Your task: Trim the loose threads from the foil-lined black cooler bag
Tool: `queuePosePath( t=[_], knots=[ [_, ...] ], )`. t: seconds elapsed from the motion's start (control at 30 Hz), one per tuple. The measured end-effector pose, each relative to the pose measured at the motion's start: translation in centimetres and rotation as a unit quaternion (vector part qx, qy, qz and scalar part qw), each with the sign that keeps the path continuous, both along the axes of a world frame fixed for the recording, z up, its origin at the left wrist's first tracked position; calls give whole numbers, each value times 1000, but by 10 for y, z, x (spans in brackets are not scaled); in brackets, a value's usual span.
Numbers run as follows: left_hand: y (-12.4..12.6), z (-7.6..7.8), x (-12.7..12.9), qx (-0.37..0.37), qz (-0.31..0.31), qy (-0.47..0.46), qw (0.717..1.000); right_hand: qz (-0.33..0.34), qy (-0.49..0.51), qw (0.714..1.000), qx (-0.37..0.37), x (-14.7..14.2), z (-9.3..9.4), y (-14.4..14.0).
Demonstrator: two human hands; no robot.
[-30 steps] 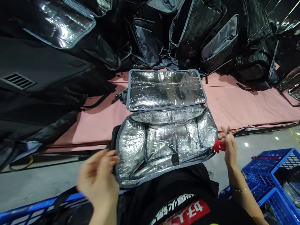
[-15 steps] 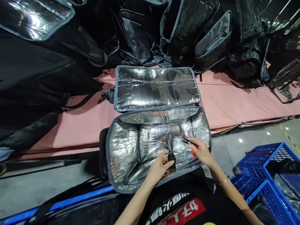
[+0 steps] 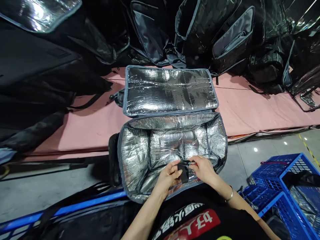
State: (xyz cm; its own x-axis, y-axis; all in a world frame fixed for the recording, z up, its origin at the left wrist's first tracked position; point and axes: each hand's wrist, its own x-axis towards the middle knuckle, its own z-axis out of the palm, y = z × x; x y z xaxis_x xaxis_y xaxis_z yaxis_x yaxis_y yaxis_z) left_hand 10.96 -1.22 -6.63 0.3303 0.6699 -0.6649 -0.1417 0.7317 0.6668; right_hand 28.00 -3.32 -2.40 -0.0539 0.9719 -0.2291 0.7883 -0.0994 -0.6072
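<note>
An insulated bag [image 3: 135, 151] with a crinkled silver foil lining stands open in front of me, its foil-lined lid [image 3: 170, 90] folded back. My left hand [image 3: 167, 176] pinches a short black strap [image 3: 184, 174] at the bag's near edge between thumb and fingers. Close beside it, my right hand [image 3: 203, 170] is closed around small red-handled thread snips [image 3: 192, 163]. The tips of the snips are at the strap's upper end; whether the blades touch it I cannot tell. Most of the snips' handle is hidden by my fingers.
A pink-covered bench [image 3: 87, 131] runs across behind the bag. Several black bags [image 3: 150, 36] stand along its far side, and a large black bag [image 3: 32, 76] is at the left. Blue plastic crates [image 3: 275, 173] with bags inside stand at the lower right, and a blue rail [image 3: 87, 207] at the lower left.
My right hand has moved left and down with the snips, from over the bag's right side to the strap. My left hand still holds the strap. The view has shifted slightly.
</note>
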Motion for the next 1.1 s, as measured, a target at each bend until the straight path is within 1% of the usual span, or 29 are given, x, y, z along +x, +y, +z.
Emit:
queuePosePath(
  t=[0.23, 0.4, 0.57, 0.7, 0.77, 0.93, 1.1],
  knots=[
    [-1, 3, 2, 24, -9, -4, 1000, 9, -60, 998, 8, -1, -12, -1],
    [-2, 0, 3, 35, -9, -8, 999, -12, -57, 998, 12, -1, -13, 1],
    [-1, -5, 2, 26, -7, -12, 1000, 8, -46, 999, 5, -2, -11, 2],
    [0, -5, 1, 19, 5, -17, 1000, -11, -37, 999, 8, -2, -11, 5],
    [1, -3, 1, 20, 5, -28, 999, -13, -35, 999, 0, -5, -12, 8],
    [-1, 0, -1, 39, 2, -27, 999, 18, -53, 997, -51, -16, -14, 12],
    [-3, -6, 1, 52, -3, -17, 999, -7, -36, 998, -43, -18, -16, 12]
  ],
)
